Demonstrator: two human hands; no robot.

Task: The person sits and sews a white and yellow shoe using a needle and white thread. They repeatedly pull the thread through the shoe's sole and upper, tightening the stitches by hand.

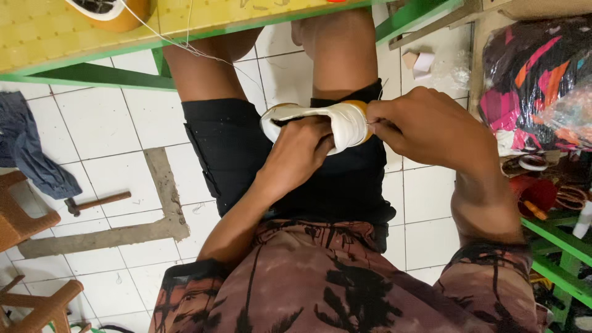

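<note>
A white shoe [345,123] with a tan sole edge lies sideways on my lap, across black shorts [240,154]. My left hand [299,151] grips the shoe from below, fingers curled into its opening. My right hand [425,126] is closed at the shoe's toe end, pinching what looks like a needle and thin white thread [185,44] that runs up over the table edge. The needle itself is too small to make out.
A yellow table [61,37] with a green frame stands ahead, with another shoe [114,11] on it. A hammer [95,202] lies on the white tiled floor at left, near wooden chairs [24,222] and blue cloth [28,148]. Bagged colourful goods [536,74] and green shelving [561,246] crowd the right.
</note>
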